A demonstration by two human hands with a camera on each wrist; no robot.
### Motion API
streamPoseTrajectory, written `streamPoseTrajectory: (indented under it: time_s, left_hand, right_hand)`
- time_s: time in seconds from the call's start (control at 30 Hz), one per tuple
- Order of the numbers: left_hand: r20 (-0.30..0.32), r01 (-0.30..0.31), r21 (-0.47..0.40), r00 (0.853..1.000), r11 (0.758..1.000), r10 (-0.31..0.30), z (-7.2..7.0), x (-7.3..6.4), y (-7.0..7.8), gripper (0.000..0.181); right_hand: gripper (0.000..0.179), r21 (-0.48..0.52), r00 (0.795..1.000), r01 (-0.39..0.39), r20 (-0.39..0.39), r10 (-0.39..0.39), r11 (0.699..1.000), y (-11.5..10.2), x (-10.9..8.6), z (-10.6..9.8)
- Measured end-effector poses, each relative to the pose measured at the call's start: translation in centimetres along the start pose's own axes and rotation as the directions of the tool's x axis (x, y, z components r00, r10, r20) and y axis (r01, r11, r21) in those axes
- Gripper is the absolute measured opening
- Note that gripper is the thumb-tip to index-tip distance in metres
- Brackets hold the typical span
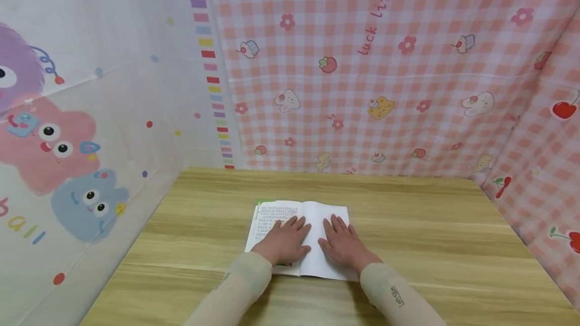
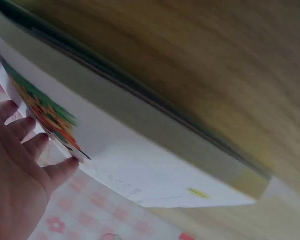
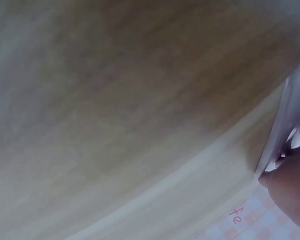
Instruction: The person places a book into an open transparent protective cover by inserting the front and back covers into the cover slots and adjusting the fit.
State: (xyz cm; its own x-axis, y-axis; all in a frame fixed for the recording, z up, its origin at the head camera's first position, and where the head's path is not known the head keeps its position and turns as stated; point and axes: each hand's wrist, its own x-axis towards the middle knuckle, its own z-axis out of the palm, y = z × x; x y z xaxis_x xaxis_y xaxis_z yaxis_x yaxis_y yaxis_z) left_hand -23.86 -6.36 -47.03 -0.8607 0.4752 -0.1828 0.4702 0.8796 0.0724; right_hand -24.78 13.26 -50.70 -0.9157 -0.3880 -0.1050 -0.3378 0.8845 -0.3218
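Observation:
An open book (image 1: 312, 265) lies on the wooden table in the head view, printed text on its left page and a blank white right page. My left hand (image 1: 286, 241) rests on the left page with fingers spread, covering part of the text. On the right page my right hand (image 1: 343, 243) lies with its fingers extended. The left wrist view shows the left hand (image 2: 19, 165) against the page, beside a colourful picture (image 2: 44, 112). At the right edge of the right wrist view, the right hand (image 3: 292, 185) is partly cut off, touching the page.
The wooden table (image 1: 430, 245) extends around the book on all sides. Behind it hangs a pink checked cloth (image 1: 362, 89). A white cloth with cartoon figures (image 1: 59, 140) stands at the left, and checked cloth with cherries (image 1: 553, 165) at the right.

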Motion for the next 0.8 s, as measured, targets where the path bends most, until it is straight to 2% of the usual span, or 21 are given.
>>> streamPoseTrajectory:
  time_s: [0.23,0.33,0.47,0.53,0.7,0.8]
  left_hand:
    - [-0.006,0.01,0.052,1.0,0.999,-0.01,0.2,0.1,0.4,0.062]
    - [-0.003,0.017,0.051,1.0,0.999,-0.017,0.4,0.2,0.4,0.062]
    - [-0.007,0.021,0.04,1.0,0.999,-0.021,0.5,0.2,0.3,0.063]
    - [-0.008,0.022,0.041,1.0,0.999,-0.021,0.6,0.1,0.3,0.063]
    - [-0.012,0.017,0.048,1.0,0.999,-0.016,0.5,0.0,0.4,0.062]
    - [-0.015,0.014,0.055,1.0,0.998,-0.013,0.4,-0.1,0.5,0.062]
  right_hand:
    - [0.062,0.062,0.999,0.019,-0.051,-0.016,0.998,0.1,-0.1,-0.2]
    - [0.06,0.117,0.993,0.05,-0.113,-0.036,0.992,0.3,-0.2,-0.5]
    - [0.056,0.184,0.976,0.104,-0.209,-0.064,0.977,0.6,-0.2,-1.1]
    - [0.054,0.201,0.971,0.117,-0.23,-0.069,0.973,0.7,-0.3,-1.4]
    - [0.053,0.199,0.981,0.026,-0.192,0.012,0.98,1.2,-0.3,-1.8]
    - [0.053,0.204,0.975,-0.028,-0.21,0.072,0.978,1.6,-0.3,-1.9]
